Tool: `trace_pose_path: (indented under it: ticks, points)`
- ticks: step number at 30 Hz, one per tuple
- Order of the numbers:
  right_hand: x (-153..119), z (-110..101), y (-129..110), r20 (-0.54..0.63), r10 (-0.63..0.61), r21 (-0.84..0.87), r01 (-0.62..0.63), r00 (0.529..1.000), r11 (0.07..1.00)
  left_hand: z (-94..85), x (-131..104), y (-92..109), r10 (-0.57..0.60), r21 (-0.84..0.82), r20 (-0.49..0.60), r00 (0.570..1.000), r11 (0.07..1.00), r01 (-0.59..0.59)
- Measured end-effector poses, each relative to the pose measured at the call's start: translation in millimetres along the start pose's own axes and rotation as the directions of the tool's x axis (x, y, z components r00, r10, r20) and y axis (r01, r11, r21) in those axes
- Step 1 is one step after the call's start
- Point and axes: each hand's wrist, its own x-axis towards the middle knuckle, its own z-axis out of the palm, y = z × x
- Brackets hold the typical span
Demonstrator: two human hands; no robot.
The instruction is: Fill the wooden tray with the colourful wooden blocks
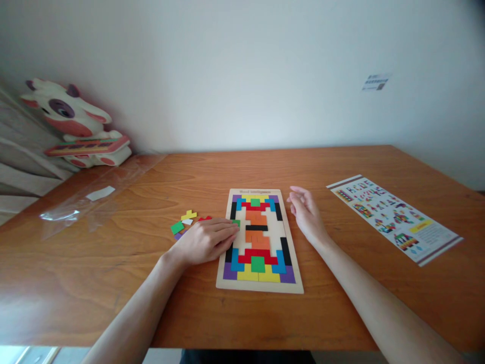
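Observation:
A wooden puzzle board (259, 288) lies flat, partly filled with coloured blocks, with bare patches along its middle sides. My left hand (206, 240) rests over the board's left edge, its fingers closed together and bent downward. At the fingertips a green puzzle piece (236, 223) shows, partly covered by them. Just off the right edge, my right hand (305, 215) is held with loosely curled fingers apart and nothing visible in them. Loose pieces lie left of the board, among them a yellow one (189, 215) and a green square (177, 227); my left hand hides some.
A printed pattern sheet (394, 217) lies at the right of the wooden table (182, 308). Crumpled clear plastic wrap (94, 202) is at the left. Behind it stands a cow-shaped toy keyboard (89, 131). A wall (242, 76) rises behind the table.

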Motion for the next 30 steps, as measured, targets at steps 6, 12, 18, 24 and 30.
trace_pose_path:
  ticks: [6, 12, 18, 24, 30]
  points:
    - [-0.1, 0.4, -1.3, -0.002, 0.009, 0.013, -0.009, 1.0, 1.0, 0.4, 0.4, -0.4, -0.004, 0.048, -0.01, 1.0, 0.999, 0.004]
    - [-0.3, -0.2, -0.9, 0.008, 0.022, 0.014, -0.023, 1.0, 1.0, -16.7, -7.3, -8.9, -0.124, 0.176, 0.004, 0.992, 0.977, 0.121]
    - [1.0, -0.5, 2.7, 0.008, -0.003, -0.002, 0.003, 1.0, 1.0, -29.5, -24.3, -17.8, -0.238, 0.132, 0.1, 0.966, 0.966, 0.224]
    - [1.1, -0.9, 3.1, 0.021, 0.008, 0.003, -0.009, 1.0, 1.0, -27.9, -22.8, -16.0, -0.306, 0.137, 0.092, 0.948, 0.947, 0.292]
    - [0.3, -1.2, 1.8, 0.025, 0.023, 0.004, -0.024, 0.999, 1.0, -17.6, -21.1, -19.3, -0.238, 0.134, 0.041, 0.97, 0.964, 0.231]
